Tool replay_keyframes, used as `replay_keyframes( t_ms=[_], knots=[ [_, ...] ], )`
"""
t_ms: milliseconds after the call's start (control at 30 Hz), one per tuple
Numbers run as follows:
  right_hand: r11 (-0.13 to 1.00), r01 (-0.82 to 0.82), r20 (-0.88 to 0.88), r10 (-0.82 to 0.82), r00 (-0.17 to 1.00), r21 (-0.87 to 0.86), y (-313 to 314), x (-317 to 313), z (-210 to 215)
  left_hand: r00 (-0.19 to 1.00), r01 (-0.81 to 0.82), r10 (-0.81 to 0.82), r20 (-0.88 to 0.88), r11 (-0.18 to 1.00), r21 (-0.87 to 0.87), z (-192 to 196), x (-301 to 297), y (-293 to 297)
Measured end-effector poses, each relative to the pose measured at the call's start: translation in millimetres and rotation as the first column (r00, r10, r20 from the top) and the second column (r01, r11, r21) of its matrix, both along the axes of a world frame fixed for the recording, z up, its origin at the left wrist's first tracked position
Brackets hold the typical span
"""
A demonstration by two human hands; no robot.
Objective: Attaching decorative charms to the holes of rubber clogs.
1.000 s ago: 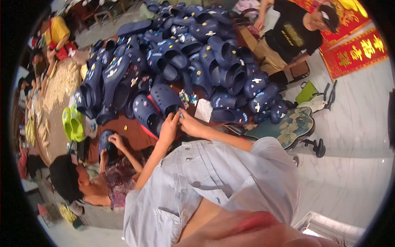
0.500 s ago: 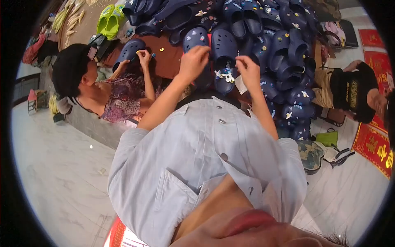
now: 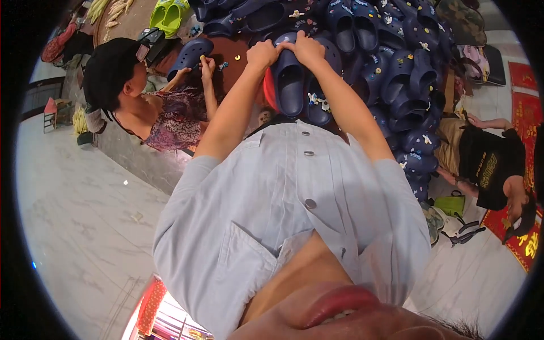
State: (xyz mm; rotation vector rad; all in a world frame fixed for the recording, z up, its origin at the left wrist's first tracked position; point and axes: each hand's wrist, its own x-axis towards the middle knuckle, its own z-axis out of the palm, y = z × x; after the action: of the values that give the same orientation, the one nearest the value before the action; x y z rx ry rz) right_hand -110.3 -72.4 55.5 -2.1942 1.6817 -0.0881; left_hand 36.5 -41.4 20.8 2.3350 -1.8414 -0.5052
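A navy clog (image 3: 289, 88) lies in front of me, its heel toward my body. My left hand (image 3: 264, 55) holds the left side of its toe, fingers curled. From the right, my right hand (image 3: 307, 51) grips the same toe, and the two thumbs nearly meet over it. The toe's top is mostly covered by my hands. Close beside it on the right is another navy clog (image 3: 330, 54), partly behind my right forearm. White and yellow shoe charms (image 3: 318, 103) lie in its heel part. Something red (image 3: 269, 90) shows along the held clog's left edge.
Many navy clogs with charms (image 3: 396, 73) are heaped behind and to the right. On my left, a person in a black cap (image 3: 110, 73) works on a navy clog (image 3: 191, 56). Lime-green clogs (image 3: 169, 17) lie beyond. Another person in black (image 3: 487, 164) is at the right.
My hands were apart above the two clogs; they have come together on the left clog's toe. The person at the right has leaned and reached toward the pile.
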Motion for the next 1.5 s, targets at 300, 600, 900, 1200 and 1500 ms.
replay_keyframes(
  t_ms=[300,600,900,1200,1500],
  knots=[
    [0.999,-0.050,-0.017,0.050,0.999,-0.021,6,0,-7,0.968,0.212,-0.158,0.196,0.933,-0.290,-13,-4,0],
    [1.000,-0.026,0.058,0.026,0.998,0.005,11,-1,5,0.962,0.226,-0.176,0.209,0.943,-0.245,-10,3,3],
    [0.993,0.114,0.491,-0.120,0.863,0.044,13,-29,6,0.986,0.106,-0.138,-0.094,0.951,-0.292,14,6,22],
    [0.995,0.098,0.589,-0.090,0.803,0.018,124,-130,29,0.654,0.530,-0.640,-0.404,0.768,-0.359,57,-61,87],
    [0.987,-0.002,0.341,0.056,0.938,-0.158,165,-127,-12,0.655,0.753,-0.755,0.005,0.653,-0.088,44,-91,89]
  ],
)
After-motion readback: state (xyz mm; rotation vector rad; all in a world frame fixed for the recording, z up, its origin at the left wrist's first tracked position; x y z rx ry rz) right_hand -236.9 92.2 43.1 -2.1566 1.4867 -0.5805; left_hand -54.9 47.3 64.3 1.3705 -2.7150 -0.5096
